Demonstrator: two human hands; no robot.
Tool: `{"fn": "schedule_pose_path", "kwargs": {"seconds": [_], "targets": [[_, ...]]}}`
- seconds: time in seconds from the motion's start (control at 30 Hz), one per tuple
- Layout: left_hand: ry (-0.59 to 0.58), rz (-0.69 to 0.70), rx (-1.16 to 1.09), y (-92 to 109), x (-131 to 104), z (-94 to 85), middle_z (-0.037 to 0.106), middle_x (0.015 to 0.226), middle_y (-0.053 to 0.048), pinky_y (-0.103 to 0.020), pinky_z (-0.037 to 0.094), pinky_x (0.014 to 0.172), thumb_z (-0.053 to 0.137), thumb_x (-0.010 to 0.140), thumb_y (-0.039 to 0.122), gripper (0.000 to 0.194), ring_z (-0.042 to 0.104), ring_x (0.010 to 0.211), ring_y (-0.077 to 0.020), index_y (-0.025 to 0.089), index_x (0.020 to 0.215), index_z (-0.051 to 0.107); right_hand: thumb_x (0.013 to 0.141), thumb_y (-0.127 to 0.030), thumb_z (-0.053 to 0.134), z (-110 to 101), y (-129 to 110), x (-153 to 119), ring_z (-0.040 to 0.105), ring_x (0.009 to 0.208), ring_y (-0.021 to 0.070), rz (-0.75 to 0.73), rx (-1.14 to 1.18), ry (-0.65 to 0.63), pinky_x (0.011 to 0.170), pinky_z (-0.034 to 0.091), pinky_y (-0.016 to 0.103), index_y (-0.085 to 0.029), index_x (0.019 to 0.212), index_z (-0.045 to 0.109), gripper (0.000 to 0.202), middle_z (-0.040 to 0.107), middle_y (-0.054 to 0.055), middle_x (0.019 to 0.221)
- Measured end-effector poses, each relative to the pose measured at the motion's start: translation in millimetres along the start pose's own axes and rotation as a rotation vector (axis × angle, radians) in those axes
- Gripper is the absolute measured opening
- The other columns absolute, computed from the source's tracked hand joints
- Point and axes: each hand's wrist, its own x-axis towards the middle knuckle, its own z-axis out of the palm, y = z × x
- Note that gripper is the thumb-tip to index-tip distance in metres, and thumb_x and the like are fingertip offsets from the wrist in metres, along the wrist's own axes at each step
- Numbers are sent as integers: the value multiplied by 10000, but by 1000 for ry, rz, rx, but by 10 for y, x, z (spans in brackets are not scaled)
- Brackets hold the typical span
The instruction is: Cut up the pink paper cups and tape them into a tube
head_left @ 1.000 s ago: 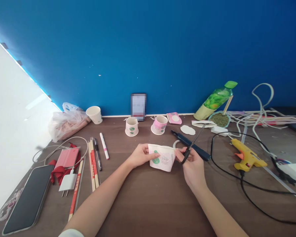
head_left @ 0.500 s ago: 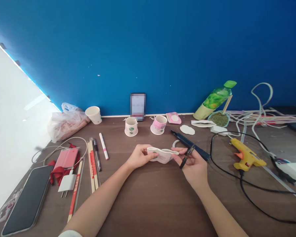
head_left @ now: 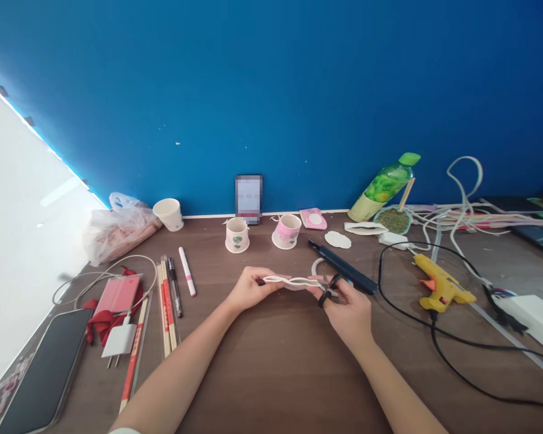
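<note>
A squashed paper cup piece (head_left: 294, 282) is held between both hands over the dark brown table (head_left: 271, 361), its rim pinched into a wavy, narrow opening. My left hand (head_left: 250, 289) grips its left end between thumb and fingers. At its right end is my right hand (head_left: 347, 308), closed, with black-handled scissors (head_left: 329, 290) around its fingers; the blades are hard to make out. Beyond the hands stand two small cut cups, one white and pink (head_left: 238, 236) and one pink (head_left: 286, 232).
Right of the hands lie a black stick-like tool (head_left: 344, 267), a glue gun (head_left: 443, 283) with its black cord, and paper scraps (head_left: 338, 240). A green bottle (head_left: 382, 190) leans at the back. Pens, chopsticks (head_left: 166, 301) and a phone (head_left: 45, 371) lie left.
The cup piece has tipped so its opening looks narrower and its side shows less. The scissors have turned in my right hand. The whole view has shifted slightly.
</note>
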Motion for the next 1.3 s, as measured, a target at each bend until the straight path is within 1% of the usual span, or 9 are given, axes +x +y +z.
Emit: {"fn": "schedule_pose_path", "kwargs": {"seconds": [0.17, 0.33, 0.5, 0.6, 0.67, 0.77, 0.87, 1.03, 1.3], "targets": [[9, -23, 7, 13, -6, -2, 733, 895, -91, -282, 509, 707, 696, 710, 360, 233, 675, 822, -233, 133, 750, 731, 666, -172, 583, -44, -1, 16, 672, 755, 208, -107, 24, -69, 713, 531, 330, -261, 764, 695, 173, 729, 0, 811], [29, -43, -93, 23, -1, 11, 730, 912, -92, -330, 515, 808, 733, 667, 339, 200, 670, 930, -272, 141, 691, 725, 722, -269, 646, -65, -72, 23, 678, 769, 225, -231, 45, -55, 749, 538, 359, -256, 777, 697, 76, 736, 36, 852], [10, -49, -89, 78, -4, 9, 718, 968, -96, -357, 496, 881, 721, 686, 345, 233, 654, 980, -274, 152, 814, 742, 726, -321, 684, -90, -78, 33, 681, 737, 220, -381, -20, -27, 718, 547, 353, -274, 803, 695, 91, 737, 35, 825], [22, -57, -163, 101, -7, 5, 714, 981, -109, -355, 523, 828, 774, 619, 330, 349, 662, 950, -275, 141, 909, 726, 732, -346, 681, -93, -58, 37, 677, 692, 212, -398, -59, -6, 691, 550, 347, -280, 776, 695, 81, 733, 29, 786], [36, -56, -242, 95, -6, -1, 718, 965, -113, -360, 534, 805, 809, 562, 313, 405, 670, 921, -276, 134, 914, 721, 737, -340, 676, -92, -52, 38, 675, 678, 208, -407, -74, 1, 680, 550, 341, -281, 770, 696, 70, 731, 25, 773], [37, -54, -266, 73, -1, -17, 725, 933, -107, -383, 503, 892, 818, 543, 298, 341, 663, 950, -281, 137, 833, 739, 744, -310, 669, -98, -54, 38, 675, 691, 208, -415, -82, 3, 682, 547, 337, -282, 771, 697, 48, 731, 21, 779], [9, -73, -255, 64, 0, -33, 723, 937, -100, -393, 471, 955, 811, 556, 293, 322, 643, 1005, -289, 142, 832, 746, 746, -269, 657, -109, -64, 38, 675, 701, 202, -415, -70, 0, 686, 544, 329, -282, 768, 697, 47, 731, 16, 801], [6, -110, -261, 71, -8, -49, 719, 942, -94, -384, 502, 915, 806, 568, 285, 322, 650, 987, -294, 142, 850, 745, 737, -200, 623, -105, -58, 37, 674, 685, 191, -370, -40, -14, 667, 547, 311, -278, 764, 696, 111, 731, 4, 807], [-33, -125, -231, 74, -4, -70, 714, 947, -105, -353, 508, 909, 790, 594, 295, 301, 655, 974, -289, 124, 839, 747, 680, -69, 560, -100, 70, 54, 685, 744, 186, -303, -14, -65, 691, 541, 284, -277, 774, 690, 263, 732, -12, 833]]}}
